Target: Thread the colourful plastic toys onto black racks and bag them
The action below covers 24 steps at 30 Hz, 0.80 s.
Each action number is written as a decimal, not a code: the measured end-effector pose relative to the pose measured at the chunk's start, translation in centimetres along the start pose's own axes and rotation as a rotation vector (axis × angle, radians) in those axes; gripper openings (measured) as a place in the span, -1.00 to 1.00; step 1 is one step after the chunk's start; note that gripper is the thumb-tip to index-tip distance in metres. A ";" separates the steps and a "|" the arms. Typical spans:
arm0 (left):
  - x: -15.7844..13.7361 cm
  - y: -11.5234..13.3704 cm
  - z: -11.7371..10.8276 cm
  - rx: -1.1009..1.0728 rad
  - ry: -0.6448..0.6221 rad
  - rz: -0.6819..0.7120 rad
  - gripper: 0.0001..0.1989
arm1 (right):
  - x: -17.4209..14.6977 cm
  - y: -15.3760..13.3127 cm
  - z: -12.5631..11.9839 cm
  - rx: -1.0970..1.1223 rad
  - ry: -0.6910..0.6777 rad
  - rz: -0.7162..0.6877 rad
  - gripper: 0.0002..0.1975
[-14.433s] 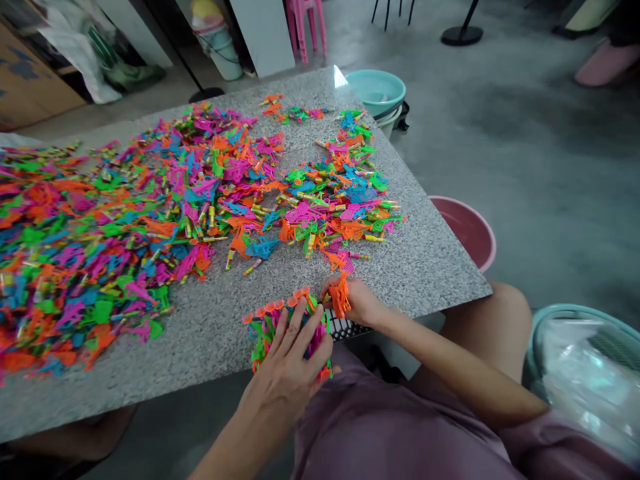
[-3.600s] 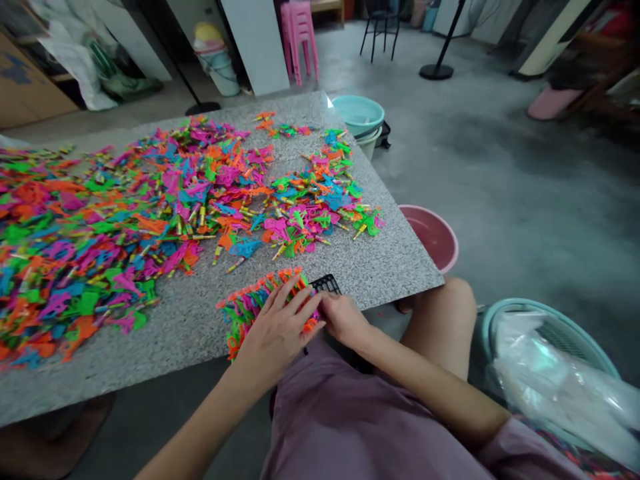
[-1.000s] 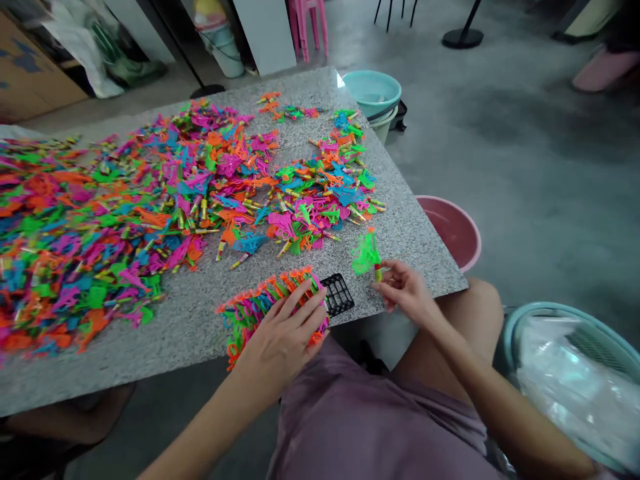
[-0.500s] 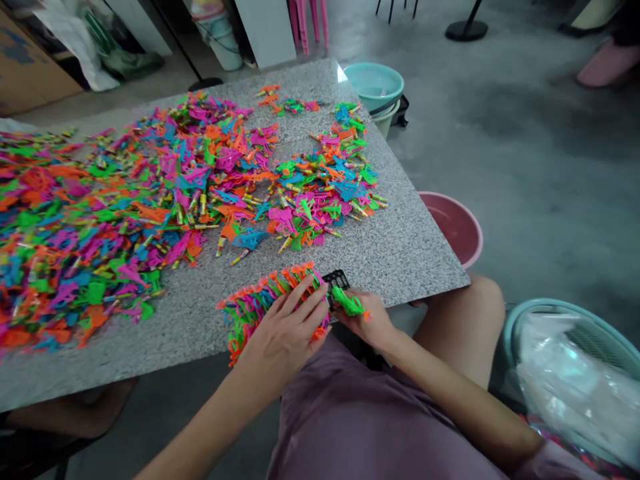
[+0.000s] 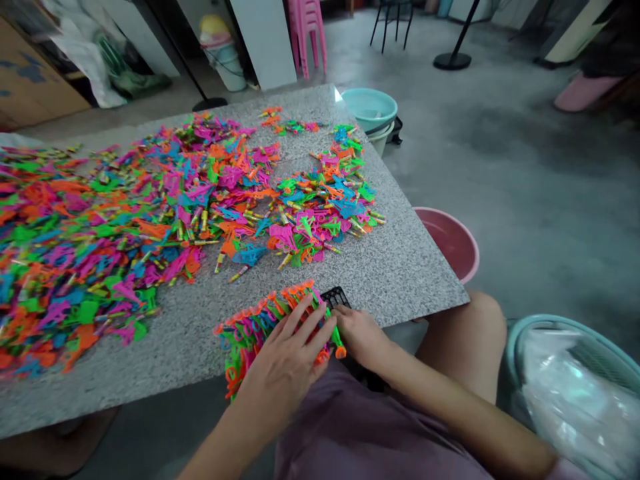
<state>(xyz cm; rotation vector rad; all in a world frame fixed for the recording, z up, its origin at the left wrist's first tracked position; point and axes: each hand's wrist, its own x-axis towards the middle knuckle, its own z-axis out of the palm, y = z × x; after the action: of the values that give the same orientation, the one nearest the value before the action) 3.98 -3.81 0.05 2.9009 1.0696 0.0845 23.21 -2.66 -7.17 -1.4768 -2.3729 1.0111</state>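
My left hand (image 5: 287, 353) lies with fingers stretched out over a tight row of colourful plastic toy guns (image 5: 255, 320), which have orange ends. This row stands in a black plastic rack (image 5: 337, 297) at the table's near edge, and only the rack's right end shows its bare slots. At that end my right hand (image 5: 365, 339) is closed on a green toy gun (image 5: 338, 333), its orange end pointing towards my lap. My right fingertips are partly hidden behind the hand and the toy.
A large heap of loose toy guns (image 5: 170, 193) spreads over the speckled stone table (image 5: 400, 273). Beyond the table's right edge are a pink basin (image 5: 450, 243) and a blue basin (image 5: 370, 107). Plastic bags (image 5: 575, 380) fill a tub at lower right.
The green toy gun has swung from pointing out over my right hand to lying close against the row's right end. My left hand stays on the row; the view has tilted up slightly.
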 end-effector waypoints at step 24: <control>-0.1 -0.6 -0.1 0.062 0.075 0.062 -0.65 | 0.1 9.9 -8.6 -0.162 0.554 0.310 -0.95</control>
<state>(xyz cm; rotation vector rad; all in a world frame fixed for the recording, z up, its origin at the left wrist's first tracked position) 3.50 -3.44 0.09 3.0092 1.0109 0.1663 34.43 4.11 -6.84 -1.9204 -1.9001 0.3785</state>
